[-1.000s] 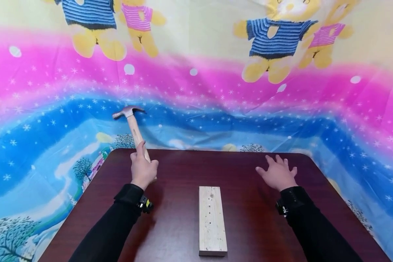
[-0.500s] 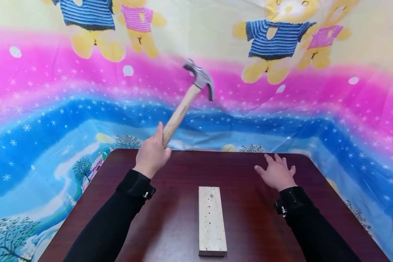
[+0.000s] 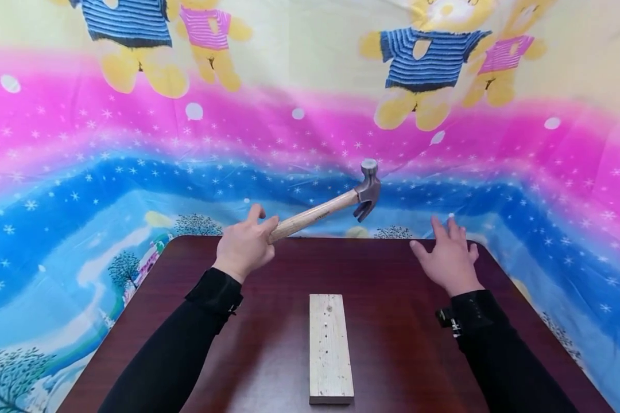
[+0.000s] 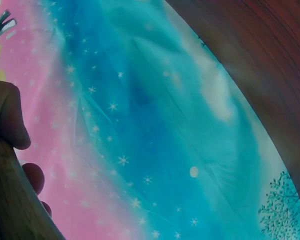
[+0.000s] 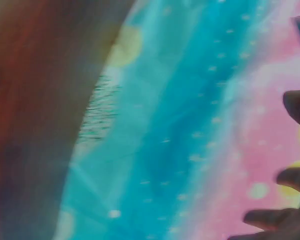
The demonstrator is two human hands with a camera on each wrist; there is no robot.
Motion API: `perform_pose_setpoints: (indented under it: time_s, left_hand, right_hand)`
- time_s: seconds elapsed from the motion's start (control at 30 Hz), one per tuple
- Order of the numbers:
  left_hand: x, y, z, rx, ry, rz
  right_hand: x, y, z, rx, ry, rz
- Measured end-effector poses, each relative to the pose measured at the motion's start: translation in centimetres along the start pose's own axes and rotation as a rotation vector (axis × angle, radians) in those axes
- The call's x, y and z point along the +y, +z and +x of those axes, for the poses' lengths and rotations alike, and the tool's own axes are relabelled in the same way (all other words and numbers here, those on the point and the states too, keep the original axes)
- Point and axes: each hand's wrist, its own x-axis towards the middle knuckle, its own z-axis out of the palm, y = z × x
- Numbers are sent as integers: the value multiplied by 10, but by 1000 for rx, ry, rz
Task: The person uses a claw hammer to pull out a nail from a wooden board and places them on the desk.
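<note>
My left hand (image 3: 247,241) grips a claw hammer (image 3: 315,215) by the lower part of its wooden handle, held up over the far side of the table. The metal head points right, its striking face upward and the claw downward. In the left wrist view the handle (image 4: 17,200) shows at the lower left with fingertips (image 4: 34,177) around it. My right hand (image 3: 448,258) hovers over the far right of the table, fingers spread, holding nothing. Between the arms a pale wooden block (image 3: 330,350) lies lengthwise on the table, with several small dark spots along its top.
The dark red-brown table (image 3: 392,332) has rounded far corners. Behind it and along both sides hangs a cloth (image 3: 310,137) printed with bears, snowflakes and trees, close to the table's edges.
The hammer has swung from upright at the left over to the right, its head tipping rightward and down. My left hand moved up and right; my right hand rose slightly and shifted right.
</note>
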Motion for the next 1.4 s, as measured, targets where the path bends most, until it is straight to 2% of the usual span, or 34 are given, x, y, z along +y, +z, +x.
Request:
perform_pose_setpoints:
  time_s: [0.07,0.13,0.23,0.37,0.47,0.53,0.6,0.67,0.83,0.9,0.97,1.07,1.13,1.33,1.4]
  left_hand:
    - [3,0,2,-18,17,-2]
    - [6,-1,3,-46,29,-16]
    - [11,-2,7,-88,37,-36]
    - [18,-2,13,-109,73,-37]
    - [24,-3,16,-108,111,-18]
    - [29,-5,18,-108,129,-10]
    - [33,-7,19,-108,150,0]
    - [38,-8,20,-99,178,9]
    - [49,-7,20,-43,273,52]
    - [52,-7,20,-31,300,65]
    - [54,-6,20,-39,317,66]
    - [57,-5,20,-72,326,60]
    - [58,-5,20,-95,328,52]
    - [59,-2,18,-136,340,19]
    - [60,-1,17,-121,356,15]
  right_hand:
    - [-13,-6,-5,103,-46,44]
    - [-28,-9,-12,221,-129,86]
    - [-51,-9,-21,416,-318,112]
    - [-78,-3,-24,652,-585,69]
    - [-95,1,-22,740,-729,17]
    - [-103,2,-18,741,-799,-33]
    - [-108,3,-16,658,-836,-111]
    - [-111,2,-15,505,-822,-193]
    - [-120,-6,-14,18,-610,-373]
    - [-124,-10,-12,-124,-555,-417]
    - [-125,-11,-10,-232,-546,-427]
    - [-125,-12,-6,-333,-568,-393]
    - [-123,-11,-4,-361,-585,-369]
    - [-114,-8,-2,-366,-604,-386]
    - [-112,-8,-2,-374,-588,-395]
